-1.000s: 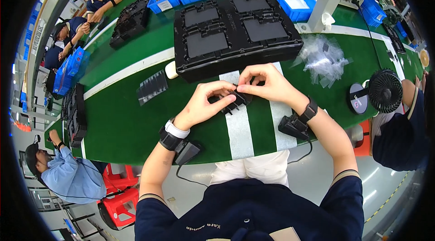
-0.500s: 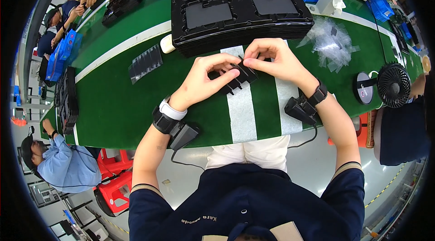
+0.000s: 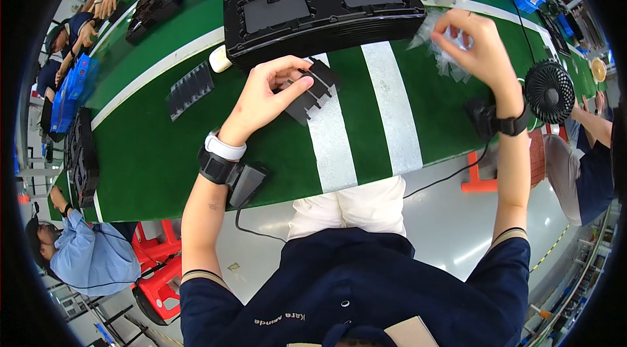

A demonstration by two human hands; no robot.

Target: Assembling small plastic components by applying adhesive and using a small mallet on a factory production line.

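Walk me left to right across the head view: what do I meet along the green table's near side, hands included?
Black moulded tray → dark ribbed sheet → small whitish rounded object → left hand → black slotted piece it holds → right hand → black fan.

Green table (image 3: 144, 164) bears trays (image 3: 320, 13) — plus clear film (image 3: 447, 66).

Black part (image 3: 322, 77) in left fingers (image 3: 298, 90)
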